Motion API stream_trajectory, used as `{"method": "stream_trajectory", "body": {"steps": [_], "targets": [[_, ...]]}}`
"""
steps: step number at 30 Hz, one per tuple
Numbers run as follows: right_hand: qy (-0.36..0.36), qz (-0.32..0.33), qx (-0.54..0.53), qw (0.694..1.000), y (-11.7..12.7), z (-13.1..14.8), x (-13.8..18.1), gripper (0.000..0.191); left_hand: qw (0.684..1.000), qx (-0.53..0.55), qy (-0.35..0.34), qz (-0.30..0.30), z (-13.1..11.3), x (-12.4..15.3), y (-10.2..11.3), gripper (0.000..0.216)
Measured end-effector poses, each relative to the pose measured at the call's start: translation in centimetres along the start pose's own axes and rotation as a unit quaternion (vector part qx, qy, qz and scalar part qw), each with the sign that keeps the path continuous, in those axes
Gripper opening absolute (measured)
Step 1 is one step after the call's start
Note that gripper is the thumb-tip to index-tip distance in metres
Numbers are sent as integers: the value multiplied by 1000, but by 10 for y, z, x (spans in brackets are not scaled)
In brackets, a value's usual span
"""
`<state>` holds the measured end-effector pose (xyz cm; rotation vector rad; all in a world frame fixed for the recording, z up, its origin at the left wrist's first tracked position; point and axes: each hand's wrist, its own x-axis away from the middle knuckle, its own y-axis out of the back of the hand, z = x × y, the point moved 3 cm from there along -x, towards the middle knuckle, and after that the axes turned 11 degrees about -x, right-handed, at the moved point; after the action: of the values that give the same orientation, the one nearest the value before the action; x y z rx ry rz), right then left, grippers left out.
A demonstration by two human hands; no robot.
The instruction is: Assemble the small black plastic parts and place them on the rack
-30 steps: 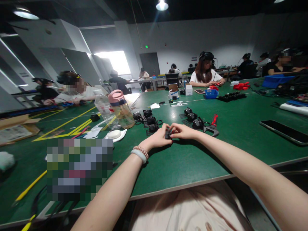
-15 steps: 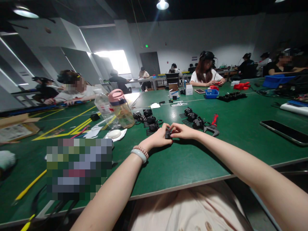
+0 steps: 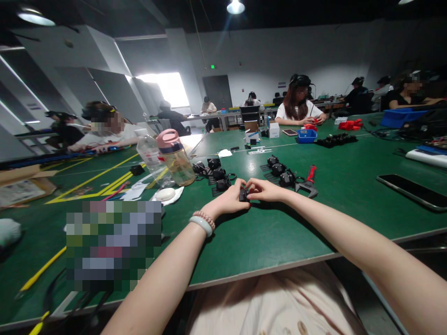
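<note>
Between my two hands, just above or on the green table (image 3: 223,246), is a small black part (image 3: 243,195), mostly covered by fingers. My left hand (image 3: 228,199) is closed around it from the left, thumb and fingers curled. From the right, my right hand (image 3: 263,190) pinches at the same part with its fingertips. Beyond my left hand lies a group of black parts (image 3: 219,174) with round tops and flat grid-like pieces. A similar group of black parts (image 3: 278,168) sits beyond my right hand. Next to it is a red-handled tool (image 3: 310,181) with a dark metal jaw.
A bottle with a pink lid (image 3: 177,160) and a clear plastic bottle (image 3: 150,153) stand to the left. A phone (image 3: 412,190) lies at the right. Farther back are a blue tray (image 3: 307,136) and a white box (image 3: 274,130). Co-workers sit around the table.
</note>
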<state>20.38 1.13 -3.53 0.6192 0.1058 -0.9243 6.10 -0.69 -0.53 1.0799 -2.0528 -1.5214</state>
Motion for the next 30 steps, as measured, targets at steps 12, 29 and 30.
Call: {"method": "stream_trajectory", "body": {"steps": [12,29,30], "targets": [[-1,-6,7,1000,0,-2,0,36,1000,-10,0,1,1,0,0,50],[-6,2,-5,1000,0,1,1,35,1000,-10,-11,-2,1,0,0,51],[-6,3,-5,1000,0,1,1,35,1000,-9,-11,-2,1,0,0,51]]}}
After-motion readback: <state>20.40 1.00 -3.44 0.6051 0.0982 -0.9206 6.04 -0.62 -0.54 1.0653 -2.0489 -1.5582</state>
